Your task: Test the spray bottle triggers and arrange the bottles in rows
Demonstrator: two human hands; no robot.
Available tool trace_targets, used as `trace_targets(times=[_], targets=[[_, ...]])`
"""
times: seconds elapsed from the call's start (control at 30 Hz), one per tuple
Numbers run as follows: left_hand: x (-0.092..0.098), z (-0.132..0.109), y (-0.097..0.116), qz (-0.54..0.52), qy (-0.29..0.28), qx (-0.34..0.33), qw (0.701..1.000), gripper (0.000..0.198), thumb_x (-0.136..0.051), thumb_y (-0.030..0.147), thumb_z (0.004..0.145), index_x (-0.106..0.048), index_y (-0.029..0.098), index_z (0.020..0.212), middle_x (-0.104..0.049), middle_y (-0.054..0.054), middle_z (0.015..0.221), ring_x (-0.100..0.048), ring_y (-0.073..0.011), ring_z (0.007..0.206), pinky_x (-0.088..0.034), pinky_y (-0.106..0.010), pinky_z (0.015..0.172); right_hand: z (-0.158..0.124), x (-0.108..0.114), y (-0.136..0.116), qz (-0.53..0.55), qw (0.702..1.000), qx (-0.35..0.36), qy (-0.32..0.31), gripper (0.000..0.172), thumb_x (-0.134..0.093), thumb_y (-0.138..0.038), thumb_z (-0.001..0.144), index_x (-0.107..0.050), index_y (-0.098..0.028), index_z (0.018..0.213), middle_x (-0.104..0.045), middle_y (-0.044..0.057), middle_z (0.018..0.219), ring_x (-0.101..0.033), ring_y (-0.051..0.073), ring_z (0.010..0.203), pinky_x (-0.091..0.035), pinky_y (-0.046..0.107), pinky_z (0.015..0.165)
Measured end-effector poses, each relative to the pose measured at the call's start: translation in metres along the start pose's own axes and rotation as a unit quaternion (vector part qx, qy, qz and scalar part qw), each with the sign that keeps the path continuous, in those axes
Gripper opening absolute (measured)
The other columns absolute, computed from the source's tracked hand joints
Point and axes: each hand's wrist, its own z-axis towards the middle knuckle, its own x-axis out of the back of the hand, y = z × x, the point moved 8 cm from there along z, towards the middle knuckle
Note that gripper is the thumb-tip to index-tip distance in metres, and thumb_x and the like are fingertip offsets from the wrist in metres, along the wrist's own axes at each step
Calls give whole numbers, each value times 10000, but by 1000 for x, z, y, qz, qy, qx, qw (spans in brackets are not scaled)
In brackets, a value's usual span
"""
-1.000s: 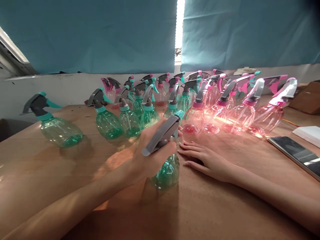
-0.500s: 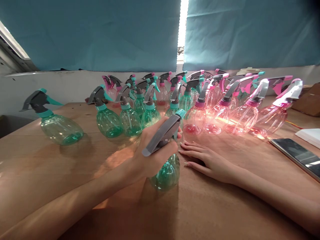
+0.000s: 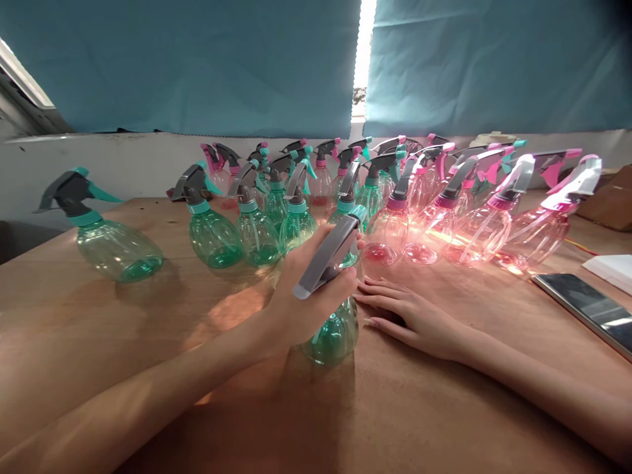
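My left hand (image 3: 306, 289) is wrapped round the neck of a green spray bottle (image 3: 330, 336) with a grey and teal trigger head, in the middle of the wooden table (image 3: 415, 415). The bottle's neck is hidden behind the fingers. To its right, my right hand (image 3: 409, 316) lies flat on the tabletop, fingers spread, holding nothing. Just behind the hands stand green spray bottles (image 3: 214, 240) on the left and pink spray bottles (image 3: 388, 237) on the right, in rows. One green bottle (image 3: 118, 250) stands apart at the far left.
A phone (image 3: 587, 306) lies at the right edge, near a white object (image 3: 612, 270). A cardboard box (image 3: 609, 197) sits at the back right. Blue curtains (image 3: 197, 66) hang behind the table.
My left hand and its bottle have moved slightly up and to the right in view. My right hand has stayed in place.
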Motion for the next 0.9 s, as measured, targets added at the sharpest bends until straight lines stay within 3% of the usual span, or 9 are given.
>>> trace_targets(times=[0.3,0.47,0.9], targets=[[0,0,1,6,-10,1,1000,174,-470,177,835,-516,226,995,-377,66,658,-391,-113,559,-373,-257,551,0,0,-1,-1,1000,2,-1,446,-483,-425,987,-532,-261,1399,-482,68,1488,-358,274,1420,-321,509,1162],[6,-1,2,36,31,-10,999,98,-515,199,817,-498,219,911,-494,42,757,-448,-111,594,-416,-265,604,0,1,-2,2,1000,5,4,439,-486,-421,986,-533,-270,1397,-482,67,1487,-367,278,1415,-320,527,1159],[1,0,2,15,0,3,1000,145,-481,193,843,-506,216,983,-466,48,728,-452,-111,570,-389,-268,570,1,1,-2,-8,1000,3,-2,445,-475,-421,992,-533,-249,1398,-481,70,1489,-364,267,1418,-319,501,1165]])
